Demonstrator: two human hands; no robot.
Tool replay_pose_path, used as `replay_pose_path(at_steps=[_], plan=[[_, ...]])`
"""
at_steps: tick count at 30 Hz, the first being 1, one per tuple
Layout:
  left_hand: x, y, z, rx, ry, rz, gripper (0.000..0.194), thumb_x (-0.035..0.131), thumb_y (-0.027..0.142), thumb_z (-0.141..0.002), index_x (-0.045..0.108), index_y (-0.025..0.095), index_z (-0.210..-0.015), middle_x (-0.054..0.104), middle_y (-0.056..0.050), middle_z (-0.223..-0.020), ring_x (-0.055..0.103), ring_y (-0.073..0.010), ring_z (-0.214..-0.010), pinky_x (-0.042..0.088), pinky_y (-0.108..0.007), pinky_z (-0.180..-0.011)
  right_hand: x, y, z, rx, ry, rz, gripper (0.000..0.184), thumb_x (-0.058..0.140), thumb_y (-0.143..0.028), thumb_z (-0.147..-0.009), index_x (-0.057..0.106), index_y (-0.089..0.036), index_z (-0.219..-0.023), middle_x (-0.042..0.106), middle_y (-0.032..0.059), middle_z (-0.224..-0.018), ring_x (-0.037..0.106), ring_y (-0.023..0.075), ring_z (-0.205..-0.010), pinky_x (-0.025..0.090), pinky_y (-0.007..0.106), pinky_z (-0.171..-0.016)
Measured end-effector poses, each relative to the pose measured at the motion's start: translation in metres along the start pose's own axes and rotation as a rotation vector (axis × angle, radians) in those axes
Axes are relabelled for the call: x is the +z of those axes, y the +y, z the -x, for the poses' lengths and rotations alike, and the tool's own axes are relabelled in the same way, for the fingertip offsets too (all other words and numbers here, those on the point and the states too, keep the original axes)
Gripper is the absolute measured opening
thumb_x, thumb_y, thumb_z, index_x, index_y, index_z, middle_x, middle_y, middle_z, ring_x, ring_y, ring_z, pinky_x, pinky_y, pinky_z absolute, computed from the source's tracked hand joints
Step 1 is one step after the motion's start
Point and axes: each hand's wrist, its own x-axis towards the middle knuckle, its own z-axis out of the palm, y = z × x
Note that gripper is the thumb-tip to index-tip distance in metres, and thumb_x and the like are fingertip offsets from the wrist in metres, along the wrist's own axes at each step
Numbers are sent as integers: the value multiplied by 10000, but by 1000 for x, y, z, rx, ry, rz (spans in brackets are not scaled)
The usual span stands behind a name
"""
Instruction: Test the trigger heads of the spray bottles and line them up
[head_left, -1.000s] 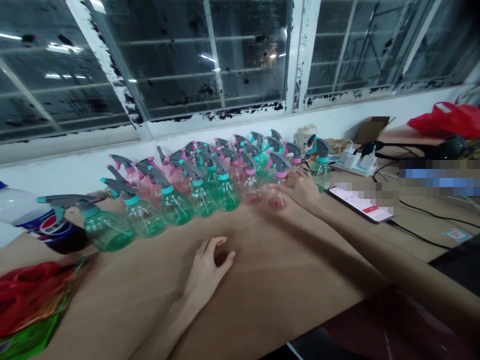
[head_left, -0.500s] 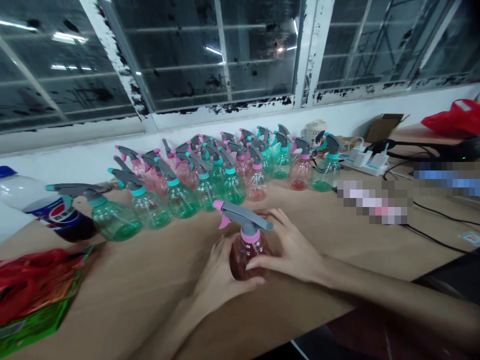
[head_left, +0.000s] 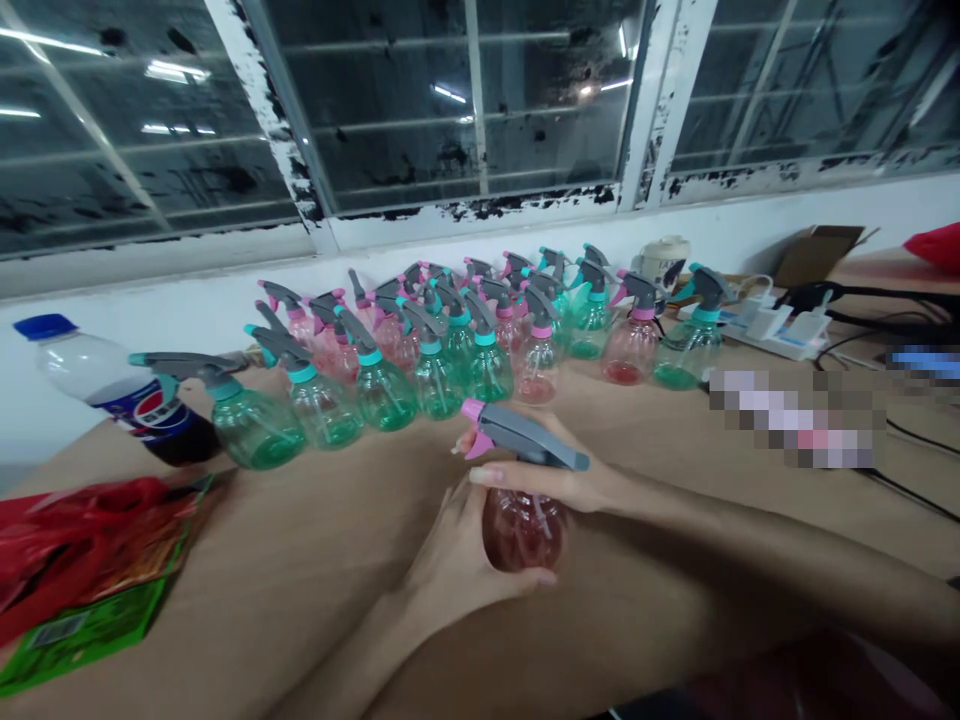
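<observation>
A small pink spray bottle [head_left: 523, 525] with a grey trigger head [head_left: 525, 444] and pink nozzle stands on the brown table [head_left: 315, 540] in front of me. My left hand [head_left: 457, 560] is wrapped round the bottle's round body from the left. My right hand [head_left: 559, 480] grips the neck just under the trigger head, fingers curled across it. Behind them, several green and pink spray bottles [head_left: 450, 350] stand in rows along the wall.
A cola bottle [head_left: 112, 400] lies at the left by the wall. A red and green packet [head_left: 82, 590] sits at the table's left front. At the right are a power strip [head_left: 780, 335] with cables, a blurred phone, a cardboard box [head_left: 814, 255] and a beige jar [head_left: 660, 262].
My right hand took a pink bottle from the rows and brought it in front of me. Both hands closed on it, and the right hand has moved up to the neck.
</observation>
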Motion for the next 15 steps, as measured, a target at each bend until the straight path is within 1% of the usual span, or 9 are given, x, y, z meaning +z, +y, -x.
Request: replay_pose_path(at_steps=[2, 6, 9, 12, 15], plan=[[-1, 0, 0, 5, 9, -2, 1008, 795, 469, -606, 257, 250, -1430, 468, -140, -1345, 417, -382, -1263, 361, -587, -1018, 1, 2, -1, -7, 20, 40, 194, 679, -353, -771, 638, -219, -906, 664, 19, -948, 623, 178, -889, 502, 343, -800], [-1, -1, -1, 21, 9, -33, 1006, 801, 495, -596, 274, 262, -1420, 476, -130, -1348, 420, -366, -1268, 342, -576, -1040, 0, 7, 0, -6, 26, 59, 221, 657, -398, -789, 620, -227, -925, 658, 14, -943, 626, 166, -835, 503, 326, -754], [-2, -1, -1, -2, 4, -41, 1047, 807, 519, -573, 268, 243, -1428, 465, -145, -1357, 381, -379, -1299, 328, -581, -1050, 1, 9, 0, -26, 49, 121, 181, 609, -404, -824, 603, -227, -864, 634, -3, -822, 599, 145, -725, 490, 309, -688], [-2, -1, -1, -17, -14, -23, 1027, 808, 530, -567, 303, 237, -1411, 471, -144, -1353, 407, -378, -1282, 355, -567, -1036, 2, 5, 1, -69, 97, 196, 203, 570, -414, -840, 563, -230, -754, 560, -24, -691, 533, 130, -610, 455, 296, -594], [-1, -1, 1, -13, -42, -25, 1015, 818, 533, -550, 333, 244, -1394, 471, -146, -1351, 426, -384, -1265, 359, -578, -1025, 2, -3, 2, -129, 98, 259, 188, 556, -387, -837, 558, -238, -722, 554, -16, -683, 532, 143, -626, 455, 312, -607]])
